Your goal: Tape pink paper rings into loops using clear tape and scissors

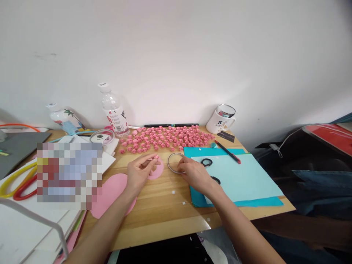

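In the head view, my left hand (139, 169) is closed in a pinch on a curved strip of pink paper (158, 171), which hangs in a loop below the fingertips. My right hand (194, 173) has its fingers bent over the near right edge of a thin grey ring (171, 168) that looks like a roll of tape. Beneath my left forearm lies a larger rounded sheet of pink paper (110, 194), partly covered. Black-handled scissors (206, 160) rest beside my right hand, their blades hidden. Beyond both hands spread many small rolled pink paper roses (165, 137).
Light blue paper (242, 179) lies over darker blue sheets (198, 201) at right, with a red-and-black pen (228, 151) on them. A white mug (218, 121) and a water bottle (114, 113) stand near the wall. Papers and yellow-and-red scissors (20, 183) crowd the left.
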Action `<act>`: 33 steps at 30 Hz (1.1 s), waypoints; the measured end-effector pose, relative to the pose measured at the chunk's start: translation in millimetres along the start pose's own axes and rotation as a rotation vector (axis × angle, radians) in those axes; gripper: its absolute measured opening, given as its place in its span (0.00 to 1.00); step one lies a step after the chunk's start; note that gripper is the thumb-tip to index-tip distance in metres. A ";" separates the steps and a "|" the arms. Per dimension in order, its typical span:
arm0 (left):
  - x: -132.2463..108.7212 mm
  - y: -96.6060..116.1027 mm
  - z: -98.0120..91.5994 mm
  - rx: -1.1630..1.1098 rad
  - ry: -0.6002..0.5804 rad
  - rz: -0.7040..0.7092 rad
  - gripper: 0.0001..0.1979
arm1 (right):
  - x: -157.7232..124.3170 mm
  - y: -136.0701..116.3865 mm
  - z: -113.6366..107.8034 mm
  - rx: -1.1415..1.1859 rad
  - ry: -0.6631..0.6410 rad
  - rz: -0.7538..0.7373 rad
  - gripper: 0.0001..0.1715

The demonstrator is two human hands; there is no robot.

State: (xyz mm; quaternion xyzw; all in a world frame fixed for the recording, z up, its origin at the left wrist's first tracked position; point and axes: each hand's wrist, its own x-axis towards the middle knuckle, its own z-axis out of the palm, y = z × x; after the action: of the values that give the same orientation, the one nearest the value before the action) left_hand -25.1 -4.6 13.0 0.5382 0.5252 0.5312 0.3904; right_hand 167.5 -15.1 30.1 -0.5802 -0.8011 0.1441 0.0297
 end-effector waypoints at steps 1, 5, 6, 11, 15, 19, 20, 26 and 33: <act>-0.9 -1.3 -0.4 0.034 0.004 0.080 0.09 | -0.6 -0.3 1.3 -0.019 0.007 -0.033 0.14; -7.0 -6.2 -1.6 0.252 0.077 0.588 0.07 | -4.8 -7.4 -2.1 0.018 0.092 -0.265 0.12; -9.0 -7.1 -1.3 0.298 0.097 0.709 0.09 | -6.1 -11.0 -3.9 0.043 0.110 -0.323 0.13; -15.6 -10.6 4.3 0.374 0.235 0.780 0.10 | -5.8 -30.8 -5.4 0.330 0.166 -0.461 0.14; -14.6 -12.2 6.7 0.198 0.306 0.487 0.09 | 4.3 -40.5 9.2 0.703 0.343 -0.395 0.15; -11.6 -12.5 5.8 0.063 0.349 0.336 0.09 | 8.9 -48.5 31.5 0.894 0.603 -0.184 0.19; -11.0 -12.7 5.5 0.066 0.364 0.331 0.09 | 7.9 -50.7 36.8 0.874 0.643 -0.174 0.18; -10.3 -15.1 4.3 0.199 0.423 0.416 0.09 | -8.0 -66.1 52.8 0.512 0.757 -0.278 0.25; -10.3 -13.3 3.3 0.236 0.480 0.503 0.10 | -24.9 -42.1 31.8 0.353 0.569 -0.240 0.39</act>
State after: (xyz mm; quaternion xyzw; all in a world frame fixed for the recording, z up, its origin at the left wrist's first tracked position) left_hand -22.6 -12.3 -2.2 0.5518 0.5107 0.6575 0.0487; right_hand 130.0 -56.8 13.9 -0.4848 -0.7860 0.1084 0.3680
